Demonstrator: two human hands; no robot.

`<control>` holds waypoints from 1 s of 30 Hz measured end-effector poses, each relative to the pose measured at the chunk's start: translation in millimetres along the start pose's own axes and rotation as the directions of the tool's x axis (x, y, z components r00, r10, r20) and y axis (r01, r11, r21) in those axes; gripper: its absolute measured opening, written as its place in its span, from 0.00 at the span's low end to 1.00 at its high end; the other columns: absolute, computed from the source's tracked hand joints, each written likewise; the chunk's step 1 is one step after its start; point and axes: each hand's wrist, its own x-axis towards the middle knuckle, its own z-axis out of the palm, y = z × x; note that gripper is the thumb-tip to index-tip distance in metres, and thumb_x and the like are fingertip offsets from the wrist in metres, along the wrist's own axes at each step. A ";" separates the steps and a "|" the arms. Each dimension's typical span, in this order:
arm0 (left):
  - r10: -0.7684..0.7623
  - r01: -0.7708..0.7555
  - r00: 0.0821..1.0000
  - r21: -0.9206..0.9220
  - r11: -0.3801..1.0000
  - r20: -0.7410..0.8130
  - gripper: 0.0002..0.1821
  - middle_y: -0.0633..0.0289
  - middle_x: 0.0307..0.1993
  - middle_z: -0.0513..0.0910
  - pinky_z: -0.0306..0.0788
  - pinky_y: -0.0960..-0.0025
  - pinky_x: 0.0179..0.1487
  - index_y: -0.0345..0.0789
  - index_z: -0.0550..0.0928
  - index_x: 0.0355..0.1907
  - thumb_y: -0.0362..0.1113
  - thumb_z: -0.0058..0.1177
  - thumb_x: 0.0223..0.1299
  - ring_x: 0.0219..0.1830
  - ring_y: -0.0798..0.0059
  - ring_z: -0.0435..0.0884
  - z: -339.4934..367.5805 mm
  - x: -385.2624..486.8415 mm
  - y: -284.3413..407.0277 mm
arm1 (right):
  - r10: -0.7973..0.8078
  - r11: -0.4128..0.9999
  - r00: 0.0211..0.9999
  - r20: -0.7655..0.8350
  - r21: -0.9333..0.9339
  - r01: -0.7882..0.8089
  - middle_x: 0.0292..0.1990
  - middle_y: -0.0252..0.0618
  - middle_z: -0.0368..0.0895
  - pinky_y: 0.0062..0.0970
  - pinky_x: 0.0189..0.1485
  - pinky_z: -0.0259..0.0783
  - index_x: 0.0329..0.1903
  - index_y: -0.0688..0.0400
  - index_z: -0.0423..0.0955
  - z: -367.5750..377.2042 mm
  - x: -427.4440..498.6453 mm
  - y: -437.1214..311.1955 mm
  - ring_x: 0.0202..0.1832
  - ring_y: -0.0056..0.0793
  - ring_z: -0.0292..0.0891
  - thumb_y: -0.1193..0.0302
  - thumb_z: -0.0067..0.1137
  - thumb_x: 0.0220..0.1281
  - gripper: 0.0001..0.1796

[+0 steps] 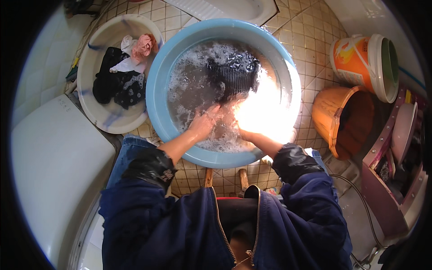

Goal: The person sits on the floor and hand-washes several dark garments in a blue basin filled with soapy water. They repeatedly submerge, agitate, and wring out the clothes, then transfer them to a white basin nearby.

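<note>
A dark ribbed garment (236,76) floats partly under soapy grey water in a large blue plastic basin (157,94). My left hand (205,122) reaches over the basin's near rim, its fingers dipping into the water just short of the garment. To its right, my right hand (238,111) is in the water too, close to the garment's lower edge. Bright glare washes out much of that hand and the basin's right side. Water and glare hide whether either hand grips cloth.
Left of the basin, a whitish tub (91,111) holds dark wet clothing (116,81) and a pink cloth (144,47). At right lie a white-and-orange bucket (354,64) and an orange bucket (325,118). A squat toilet (233,8) lies beyond; a white appliance (60,162) flanks me.
</note>
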 end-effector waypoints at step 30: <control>-0.359 0.126 0.883 -0.584 0.802 -0.302 0.21 0.44 0.35 0.81 0.71 0.54 0.41 0.32 0.79 0.40 0.50 0.51 0.56 0.39 0.47 0.79 -116.6 -90.6 136.9 | 0.557 0.794 0.686 -0.468 0.543 -0.274 0.34 0.41 0.79 0.20 0.32 0.70 0.44 0.67 0.72 -70.5 -28.6 -226.5 0.34 0.25 0.75 0.58 0.70 0.46 0.29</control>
